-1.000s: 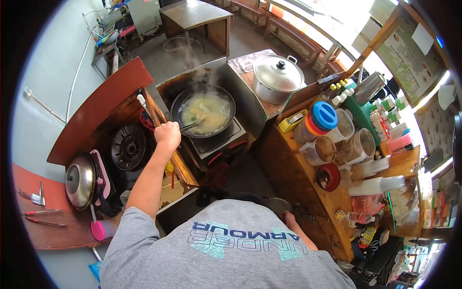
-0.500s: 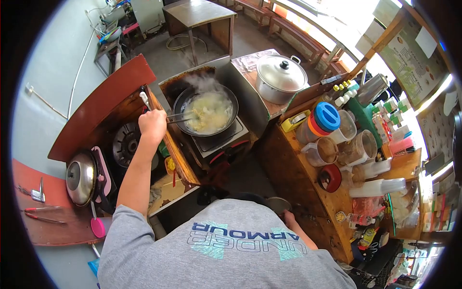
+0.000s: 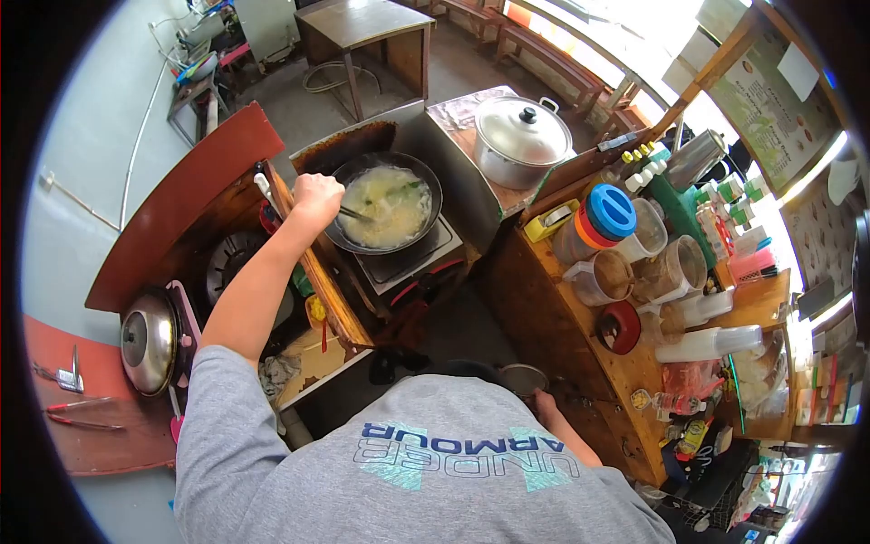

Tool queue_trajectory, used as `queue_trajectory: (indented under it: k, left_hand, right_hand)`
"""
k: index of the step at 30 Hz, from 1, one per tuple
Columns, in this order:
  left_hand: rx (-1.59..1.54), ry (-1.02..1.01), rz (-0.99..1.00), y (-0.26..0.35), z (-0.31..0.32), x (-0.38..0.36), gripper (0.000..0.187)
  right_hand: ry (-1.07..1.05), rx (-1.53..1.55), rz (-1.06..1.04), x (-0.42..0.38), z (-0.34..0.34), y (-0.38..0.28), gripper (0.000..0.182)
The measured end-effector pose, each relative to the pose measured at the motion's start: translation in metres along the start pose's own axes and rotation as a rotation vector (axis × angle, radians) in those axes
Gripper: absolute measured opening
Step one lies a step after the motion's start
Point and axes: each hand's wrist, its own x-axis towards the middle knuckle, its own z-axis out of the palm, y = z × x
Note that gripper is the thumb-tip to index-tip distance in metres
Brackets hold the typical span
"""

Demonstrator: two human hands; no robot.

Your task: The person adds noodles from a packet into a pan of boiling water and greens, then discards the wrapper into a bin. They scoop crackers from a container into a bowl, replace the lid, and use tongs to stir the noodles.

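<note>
My left hand [image 3: 317, 198] is closed around a pair of thin metal tongs [image 3: 355, 214]. Their tips reach into a dark wok [image 3: 433, 208] and are hidden in what is cooking. Pale broth with noodles and green leaves [image 3: 390, 207] fills the wok, which stands on a stove [image 3: 415, 258]. Low on the right, my right hand [image 3: 546, 405] is closed at the edge of a round metal pan or bowl [image 3: 523, 379]. My shirt covers part of that vessel, and its contents cannot be made out.
A large lidded pot [image 3: 524, 140] stands right of the stove. The wooden counter [image 3: 580, 363] bears plastic tubs, a blue-lidded jug [image 3: 605, 218] and cups [image 3: 711, 344]. At left are a wooden partition [image 3: 331, 295], a lidded pan [image 3: 149, 340] and red-handled tongs [image 3: 82, 412].
My left hand has moved right and up, nearer the wok, with the tongs. The broth is stirred about, green leaves show at its right, and less steam rises. My right hand stays put.
</note>
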Motion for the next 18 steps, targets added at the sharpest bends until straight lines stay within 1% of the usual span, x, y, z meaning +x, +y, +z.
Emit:
queue_trajectory:
  k: [3,5,7,9,10,12,15,16,18]
  left_hand:
    - [-0.027,-0.018,-0.025,0.002,-0.027,-0.017,0.018]
    - [-0.092,0.019,-0.036,0.011,-0.037,-0.024,0.018]
    - [-0.136,0.062,0.002,0.028,-0.029,-0.02,0.018]
    - [-0.169,0.015,0.021,0.046,-0.021,-0.013,0.019]
    - [-0.168,0.017,0.022,0.052,-0.016,-0.01,0.019]
    - [-0.184,-0.022,0.015,0.06,-0.007,-0.008,0.019]
    - [-0.192,0.037,0.035,0.048,0.004,-0.016,0.017]
    - [-0.207,0.03,0.004,0.041,0.001,-0.021,0.015]
    - [-0.193,0.026,-0.02,0.024,-0.009,-0.037,0.016]
  right_hand:
    - [-0.007,0.005,0.017,-0.007,0.0,0.0,0.032]
    - [0.019,0.019,0.005,-0.003,0.002,0.005,0.033]
    - [0.048,0.036,-0.01,0.014,-0.001,0.015,0.034]
    - [-0.031,0.057,0.022,0.031,-0.003,0.021,0.034]
    - [-0.031,0.06,0.021,0.033,-0.003,0.02,0.034]
    - [-0.004,-0.083,0.013,0.034,-0.001,0.011,0.034]
    - [-0.02,-0.067,0.011,0.007,0.012,-0.01,0.035]
    - [-0.022,-0.062,0.013,0.006,0.013,-0.009,0.035]
    - [-0.047,-0.112,0.005,0.007,0.014,-0.011,0.033]
